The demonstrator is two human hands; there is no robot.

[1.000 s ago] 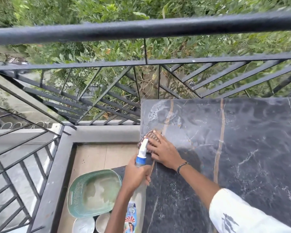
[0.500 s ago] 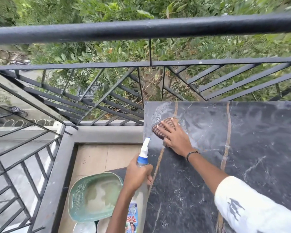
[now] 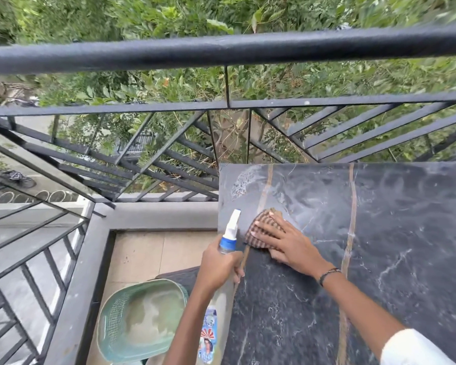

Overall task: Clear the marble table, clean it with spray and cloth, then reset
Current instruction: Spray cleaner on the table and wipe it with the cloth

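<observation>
From the head camera, looking down: the right hand (image 3: 287, 243) lies flat, fingers straight and spread, pressing a brown checked cloth (image 3: 263, 227) onto the dark marble desk (image 3: 392, 246). The cloth sits near the desk's left edge, a little short of the far-left corner, bunched under the fingertips and poking out beyond them toward the railing (image 3: 221, 54). The left hand (image 3: 219, 267) is curled tight round a spray bottle (image 3: 229, 233), holding it upright just beside the desk's left edge, white nozzle and blue collar above the fist. So the bottle stands immediately left of the cloth, close beside it, nozzle tilted toward the far corner. That's what matters: a patch of speckled droplets (image 3: 244, 183) lies ahead of the cloth, straight up toward the far-left corner, and I'd say the right hand is the one to reach it by pushing forward. Below on the floor, a green basket (image 3: 142, 320) waits, so resetting looks not yet begun.
</observation>
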